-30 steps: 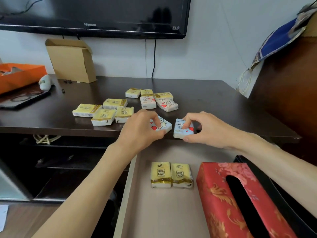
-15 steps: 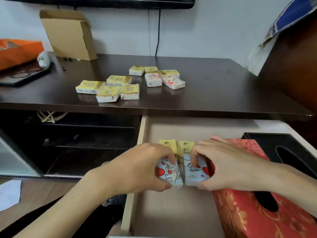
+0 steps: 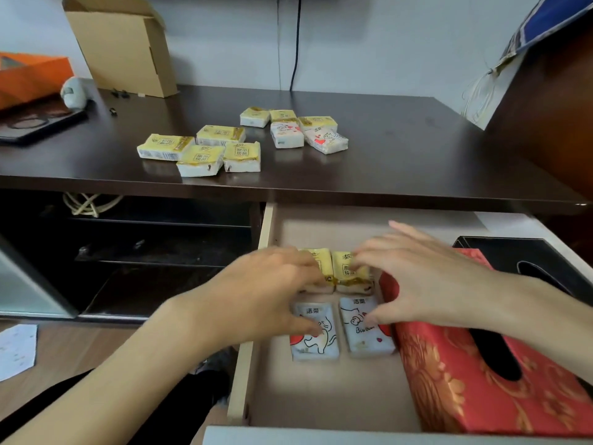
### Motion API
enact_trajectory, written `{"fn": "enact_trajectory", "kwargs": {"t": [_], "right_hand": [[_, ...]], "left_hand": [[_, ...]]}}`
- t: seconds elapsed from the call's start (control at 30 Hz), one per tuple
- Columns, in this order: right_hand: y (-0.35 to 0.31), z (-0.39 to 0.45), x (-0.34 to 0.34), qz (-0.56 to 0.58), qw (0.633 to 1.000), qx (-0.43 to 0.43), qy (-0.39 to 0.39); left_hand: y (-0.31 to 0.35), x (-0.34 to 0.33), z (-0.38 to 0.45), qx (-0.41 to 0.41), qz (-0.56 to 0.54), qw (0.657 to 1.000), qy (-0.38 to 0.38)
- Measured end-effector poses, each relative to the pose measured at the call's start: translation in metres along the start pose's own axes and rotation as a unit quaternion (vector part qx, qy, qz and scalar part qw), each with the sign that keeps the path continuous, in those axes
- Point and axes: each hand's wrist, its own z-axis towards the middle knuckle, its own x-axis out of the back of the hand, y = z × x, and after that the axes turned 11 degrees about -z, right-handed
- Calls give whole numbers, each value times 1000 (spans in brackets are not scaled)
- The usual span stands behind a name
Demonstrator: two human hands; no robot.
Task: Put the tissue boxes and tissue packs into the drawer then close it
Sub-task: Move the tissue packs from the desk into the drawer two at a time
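Drawer (image 3: 253, 374) pulled out below the counter's (image 3: 401, 149) front edge. Inside, against the left wall: two yellow packs (image 3: 348, 268) side by side, and just in front of them two white cartoon packs (image 3: 369, 332), also side by side, lying flat. A red box (image 3: 465, 380) lies just right of the packs; a black box (image 3: 513, 252) sits behind it at the drawer's right side.

Left hand (image 3: 266, 297) hovers over the left packs, fingers released, holding nothing; thumb tip over the left white pack, contact unclear. Right hand (image 3: 426, 284) likewise released, fingers spread above the right packs.

On the counter near its middle: nine further packs in two clusters, yellow ones (image 3: 200, 149) toward the front, a mixed group (image 3: 295, 130) behind. A cardboard box (image 3: 125, 43) stands at the back left.
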Motion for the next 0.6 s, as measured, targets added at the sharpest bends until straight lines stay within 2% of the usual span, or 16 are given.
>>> {"fn": "enact_trajectory", "kwargs": {"t": [0.07, 0.17, 0.23, 0.43, 0.6], "right_hand": [[-1, 8, -1, -64, 997, 6, -49], [-10, 24, -3, -107, 987, 14, -116], [-13, 33, -2, -127, 982, 15, -136], [-6, 37, -3, -124, 987, 1, -103], [-5, 38, -3, -114, 983, -7, -142]], "left_hand": [[-6, 2, 7, 10, 42, 999, -9], [-10, -5, 23, 51, 101, 988, -104], [-11, -8, 33, 79, 102, 980, -149], [-6, -9, 53, 93, 89, 982, -136], [-3, -9, 59, 80, 71, 986, -124]]}}
